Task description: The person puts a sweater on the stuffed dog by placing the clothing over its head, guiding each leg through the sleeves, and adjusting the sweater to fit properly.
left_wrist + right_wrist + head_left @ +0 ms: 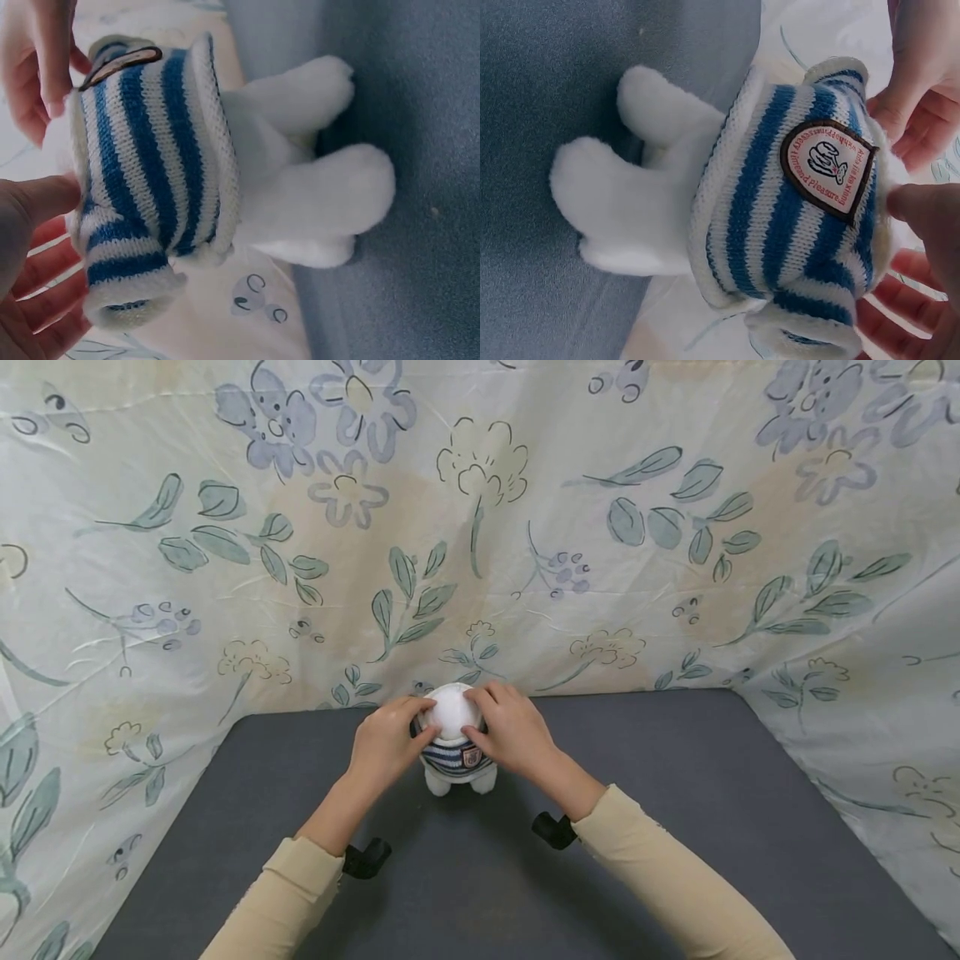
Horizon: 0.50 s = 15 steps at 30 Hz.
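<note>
A white stuffed toy (452,713) stands upright on the dark table close to its far edge, between my two hands. It wears a blue and white striped knit sweater (142,150) with short sleeves. On the sweater's chest is a dark-edged patch (829,169) with a small drawing and lettering. My left hand (384,739) grips the toy at one side of its neck, thumb at the collar in front and fingers behind. On the other side my right hand (517,731) holds it the same way. Plump white legs (622,195) show below the sweater hem.
The dark grey table (660,777) spreads out around the toy. Behind and beside it hangs a pale cloth (555,527) with flowers and leaves. Black straps (367,858) sit at both wrists, next to the cream sleeves (667,877).
</note>
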{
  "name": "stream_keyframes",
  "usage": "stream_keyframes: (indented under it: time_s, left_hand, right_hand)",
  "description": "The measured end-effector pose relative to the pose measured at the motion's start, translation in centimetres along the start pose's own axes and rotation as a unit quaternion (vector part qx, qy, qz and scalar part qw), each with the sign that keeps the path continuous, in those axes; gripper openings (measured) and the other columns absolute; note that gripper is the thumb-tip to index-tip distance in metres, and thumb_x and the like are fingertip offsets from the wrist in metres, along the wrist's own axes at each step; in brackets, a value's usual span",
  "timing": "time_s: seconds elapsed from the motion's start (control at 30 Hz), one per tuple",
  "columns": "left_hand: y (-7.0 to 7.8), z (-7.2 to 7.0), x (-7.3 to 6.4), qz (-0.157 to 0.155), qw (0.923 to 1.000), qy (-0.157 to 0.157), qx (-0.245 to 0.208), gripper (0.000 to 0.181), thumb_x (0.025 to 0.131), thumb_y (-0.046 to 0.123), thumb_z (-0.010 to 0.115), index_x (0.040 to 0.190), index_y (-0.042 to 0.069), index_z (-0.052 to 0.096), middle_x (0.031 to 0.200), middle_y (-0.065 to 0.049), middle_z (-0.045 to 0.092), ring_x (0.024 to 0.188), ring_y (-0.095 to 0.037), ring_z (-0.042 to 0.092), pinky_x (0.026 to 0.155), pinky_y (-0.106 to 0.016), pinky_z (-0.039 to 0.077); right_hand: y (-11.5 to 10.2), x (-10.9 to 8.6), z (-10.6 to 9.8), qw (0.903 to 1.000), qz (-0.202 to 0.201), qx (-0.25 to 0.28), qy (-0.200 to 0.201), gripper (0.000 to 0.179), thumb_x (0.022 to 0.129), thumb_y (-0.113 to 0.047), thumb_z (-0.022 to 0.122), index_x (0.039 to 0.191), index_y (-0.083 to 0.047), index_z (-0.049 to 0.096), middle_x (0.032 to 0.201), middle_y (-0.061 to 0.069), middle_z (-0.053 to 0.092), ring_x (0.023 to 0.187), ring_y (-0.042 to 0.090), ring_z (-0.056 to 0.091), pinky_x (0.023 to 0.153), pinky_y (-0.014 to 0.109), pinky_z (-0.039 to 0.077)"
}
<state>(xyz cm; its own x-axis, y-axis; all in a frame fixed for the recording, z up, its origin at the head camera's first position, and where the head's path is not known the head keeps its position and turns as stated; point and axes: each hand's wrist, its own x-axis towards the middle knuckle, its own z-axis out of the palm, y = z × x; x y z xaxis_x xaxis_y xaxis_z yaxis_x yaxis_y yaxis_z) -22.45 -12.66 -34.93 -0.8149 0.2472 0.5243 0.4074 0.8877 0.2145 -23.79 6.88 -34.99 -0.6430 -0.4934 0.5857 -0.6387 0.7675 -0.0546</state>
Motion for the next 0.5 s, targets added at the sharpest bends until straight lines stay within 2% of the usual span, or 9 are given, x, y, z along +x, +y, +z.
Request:
stream_keyframes:
  time_s: [0.3,0.5]
  left_hand:
    - [-0.01,0.01,0.07,-0.035,0.9977,-0.057,-0.006,0.045,0.076,0.033,0.075,0.115,0.013,0.064,0.112,-0.007,0.065,0.09,-0.025,0.065,0.067,-0.041,0.052]
    - [0.08,0.13,0.05,-0.04,0.997,-0.066,-0.008,0.047,0.076,0.034,0.074,0.116,0.013,0.063,0.112,-0.008,0.064,0.087,-0.025,0.065,0.064,-0.041,0.052]
  right_hand:
    - [0.19,-0.33,-0.16,0.9947,0.064,-0.005,-0.081,0.054,0.081,-0.04,0.068,0.124,-0.009,0.054,0.104,0.009,0.056,0.087,0.023,0.057,0.067,0.036,0.05]
    - [0.03,-0.26,-0.29,0.9894,0.091,-0.005,-0.114,0.057,0.082,-0.044,0.065,0.124,-0.008,0.053,0.104,0.01,0.057,0.084,0.023,0.059,0.065,0.036,0.052]
